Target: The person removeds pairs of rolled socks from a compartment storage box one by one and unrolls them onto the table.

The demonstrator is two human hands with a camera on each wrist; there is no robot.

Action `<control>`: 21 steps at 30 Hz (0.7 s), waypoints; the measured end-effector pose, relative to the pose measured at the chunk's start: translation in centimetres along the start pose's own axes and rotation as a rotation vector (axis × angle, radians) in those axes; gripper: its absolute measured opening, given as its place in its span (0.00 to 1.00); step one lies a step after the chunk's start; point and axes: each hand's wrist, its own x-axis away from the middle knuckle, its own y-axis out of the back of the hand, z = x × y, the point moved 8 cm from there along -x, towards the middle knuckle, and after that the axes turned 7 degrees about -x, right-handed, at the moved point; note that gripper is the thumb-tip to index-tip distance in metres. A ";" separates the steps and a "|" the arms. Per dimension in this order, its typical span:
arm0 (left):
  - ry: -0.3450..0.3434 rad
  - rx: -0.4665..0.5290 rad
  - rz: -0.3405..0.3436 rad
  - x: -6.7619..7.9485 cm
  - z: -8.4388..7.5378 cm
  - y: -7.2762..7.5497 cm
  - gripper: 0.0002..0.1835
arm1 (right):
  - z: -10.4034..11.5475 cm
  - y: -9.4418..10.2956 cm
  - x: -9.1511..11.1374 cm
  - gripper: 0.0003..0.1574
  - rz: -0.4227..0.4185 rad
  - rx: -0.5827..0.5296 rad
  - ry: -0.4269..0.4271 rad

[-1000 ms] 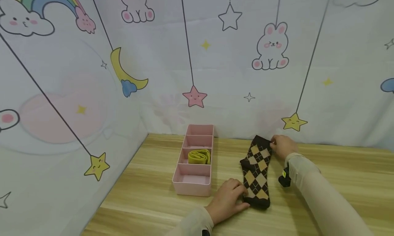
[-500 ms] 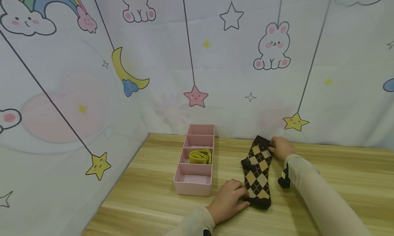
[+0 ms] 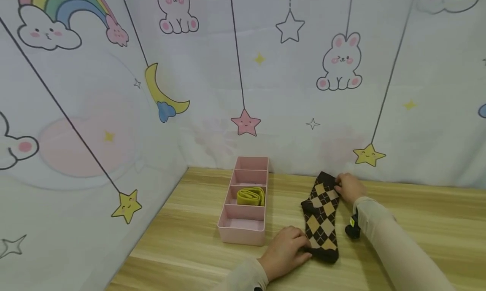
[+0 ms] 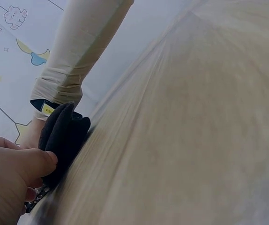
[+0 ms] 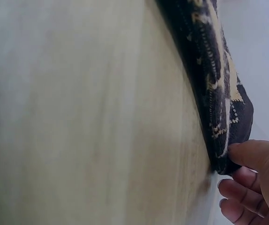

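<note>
Dark argyle sock (image 3: 322, 219) (tan diamonds), black-toed

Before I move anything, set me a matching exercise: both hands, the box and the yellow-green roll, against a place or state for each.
Things:
1. left hand
2. right hand
3. yellow-green roll
4. box

Places or states:
A. pink, divided into four
B. pinching the far end of the argyle sock
C. in the second compartment from the near end
D. pinching the sock's near end

Pairs: 1-D, 2-B, 3-C, 4-A
</note>
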 end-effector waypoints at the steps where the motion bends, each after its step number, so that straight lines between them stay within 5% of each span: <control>1: 0.000 -0.001 0.002 0.0 0.0 0.0 0.06 | 0.0 0.0 0.1 0.13 -0.007 -0.002 0.009; 21: 0.001 -0.007 -0.028 0.1 -0.2 0.4 0.05 | 0.4 0.7 0.4 0.07 -0.027 -0.062 0.032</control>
